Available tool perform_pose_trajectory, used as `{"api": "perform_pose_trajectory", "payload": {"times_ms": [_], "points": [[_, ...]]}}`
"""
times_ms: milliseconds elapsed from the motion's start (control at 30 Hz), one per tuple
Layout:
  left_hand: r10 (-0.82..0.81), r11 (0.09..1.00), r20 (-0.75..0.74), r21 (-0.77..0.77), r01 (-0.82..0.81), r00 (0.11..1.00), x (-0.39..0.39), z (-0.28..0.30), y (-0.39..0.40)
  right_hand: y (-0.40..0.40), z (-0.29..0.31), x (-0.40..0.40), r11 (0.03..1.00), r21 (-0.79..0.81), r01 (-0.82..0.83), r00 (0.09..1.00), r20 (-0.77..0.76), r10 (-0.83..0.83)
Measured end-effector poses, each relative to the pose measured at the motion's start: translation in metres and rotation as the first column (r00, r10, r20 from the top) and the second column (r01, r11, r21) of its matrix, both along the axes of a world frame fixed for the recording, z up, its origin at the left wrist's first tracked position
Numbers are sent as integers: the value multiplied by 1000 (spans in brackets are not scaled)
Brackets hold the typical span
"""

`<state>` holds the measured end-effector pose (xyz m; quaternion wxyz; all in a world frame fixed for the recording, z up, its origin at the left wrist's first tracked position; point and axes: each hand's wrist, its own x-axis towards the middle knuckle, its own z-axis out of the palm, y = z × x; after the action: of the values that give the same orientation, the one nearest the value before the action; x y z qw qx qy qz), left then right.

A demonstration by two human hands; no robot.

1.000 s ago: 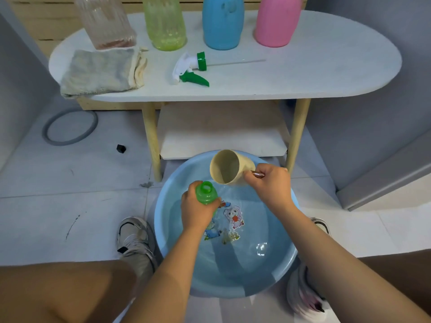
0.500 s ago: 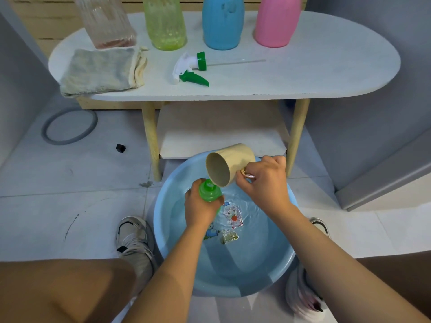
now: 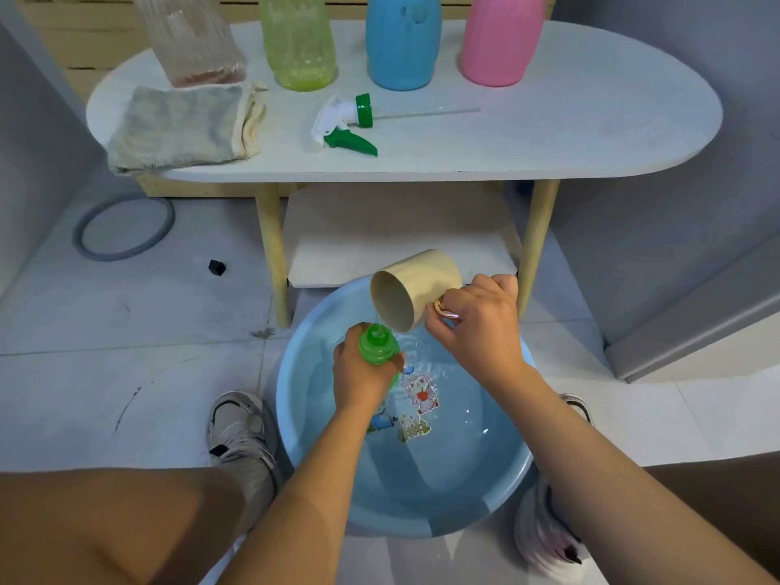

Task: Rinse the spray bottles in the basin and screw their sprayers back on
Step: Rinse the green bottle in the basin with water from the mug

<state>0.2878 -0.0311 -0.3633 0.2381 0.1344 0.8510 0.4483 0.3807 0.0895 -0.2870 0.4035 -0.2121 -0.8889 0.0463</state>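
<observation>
Tipped the beige cup (image 3: 415,289) further in my right hand (image 3: 477,327), lip now just above the green bottle (image 3: 378,344) my left hand (image 3: 363,373) grips over the basin (image 3: 498,513) — filling has begun.

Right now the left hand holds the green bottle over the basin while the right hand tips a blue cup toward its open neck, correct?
Not quite: the cup is beige, not blue, as the head view shows. The left hand does hold the green bottle over the basin, and the right hand tips the cup toward its open neck.
</observation>
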Motion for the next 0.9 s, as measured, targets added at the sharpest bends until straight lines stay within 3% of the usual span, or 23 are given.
{"api": "perform_pose_trajectory", "payload": {"times_ms": [900], "points": [[-33,999,-14,-26,33,999,0,-2,1,0,2,-3,992,119,-52,998,-18,54]]}}
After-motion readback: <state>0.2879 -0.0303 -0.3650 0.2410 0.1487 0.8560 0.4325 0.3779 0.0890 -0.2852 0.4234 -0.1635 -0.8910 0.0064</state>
